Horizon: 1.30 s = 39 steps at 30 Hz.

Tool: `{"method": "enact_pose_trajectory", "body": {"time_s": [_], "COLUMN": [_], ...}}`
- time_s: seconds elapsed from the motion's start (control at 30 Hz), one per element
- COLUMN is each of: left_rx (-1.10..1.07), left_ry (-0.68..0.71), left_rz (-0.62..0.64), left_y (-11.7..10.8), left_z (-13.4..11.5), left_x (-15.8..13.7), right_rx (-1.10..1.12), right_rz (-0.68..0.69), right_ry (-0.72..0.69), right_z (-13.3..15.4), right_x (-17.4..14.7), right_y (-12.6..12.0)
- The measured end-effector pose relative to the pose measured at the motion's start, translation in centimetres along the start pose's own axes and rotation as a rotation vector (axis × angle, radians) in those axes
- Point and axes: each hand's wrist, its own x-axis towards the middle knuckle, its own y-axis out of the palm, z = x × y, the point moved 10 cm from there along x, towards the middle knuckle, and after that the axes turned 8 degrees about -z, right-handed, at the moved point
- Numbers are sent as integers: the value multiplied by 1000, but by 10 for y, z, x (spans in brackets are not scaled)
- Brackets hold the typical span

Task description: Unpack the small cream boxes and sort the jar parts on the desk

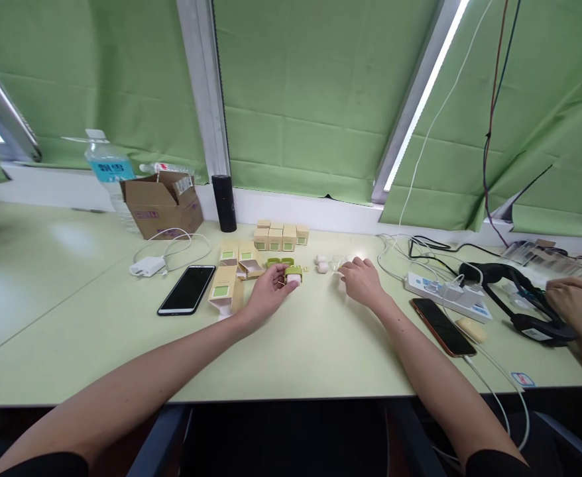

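Drawn closed, the grip of the left hand (269,291) pinches a small pale-pink block with an olive-green band (293,278), probably to leave its face free; whether the curled right hand (362,282) holds anything cannot be told. Small cream cardboard cartons with green labels (275,237) stand grouped behind the block, seemingly for easy reach, with clear plastic pieces (338,260) near the right fingertips. Green fabric blinds (301,99) hang behind the pale-green counter (301,361)

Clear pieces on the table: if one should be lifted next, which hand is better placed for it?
Probably the right hand: it is close by the clear pieces; whether touching is unclear. The left hand is farther away and holds a green-and-pale item.
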Motion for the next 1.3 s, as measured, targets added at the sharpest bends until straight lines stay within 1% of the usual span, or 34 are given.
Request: {"method": "enact_pose_trajectory", "body": {"time_s": [0.07,0.13,0.23,0.3,0.37,0.43,0.57,0.7,0.83,0.9,0.97,1.1,1.2,1.3], "left_rx": [-21,-38,-62,-53,-24,2,12,32,150,222,281,411,519,593], "left_ry": [-12,-53,-144,-167,-153,-133,-85,-14,89,138,170,189,175,198], "left_rz": [11,23,43,60,76,82,101,124,123,110,127,186,178,152], "left_y": [2,5,9,11,12,13,14,13,9,6,7,12,10,8], "left_z": [2,7,15,15,11,6,-5,-15,-22,-25,-25,-22,-21,-27], "left_x": [0,0,-1,-3,-5,-8,-11,-11,-8,-7,-8,-14,-16,-15], "right_rx": [43,154,379,488,549,580,628,697,663,669,707,772,821,851], "right_rz": [-70,-212,-450,-526,-537,-540,-562,-512,-463,-474,-499,-508,-490,-473], "right_ry": [10,-13,-138,-226,-277,-289,-266,-247,-246,-242,-234,-234,-212,-165], "right_z": [4,16,51,78,98,108,102,95,102,104,103,104,107,111], "right_x": [0,-3,-15,-23,-27,-26,-20,-10,-2,-1,-4,-13,-15,-11], "right_y": [-11,-30,-63,-75,-78,-78,-76,-79,-82,-80,-76,-60,-54,-52]}}
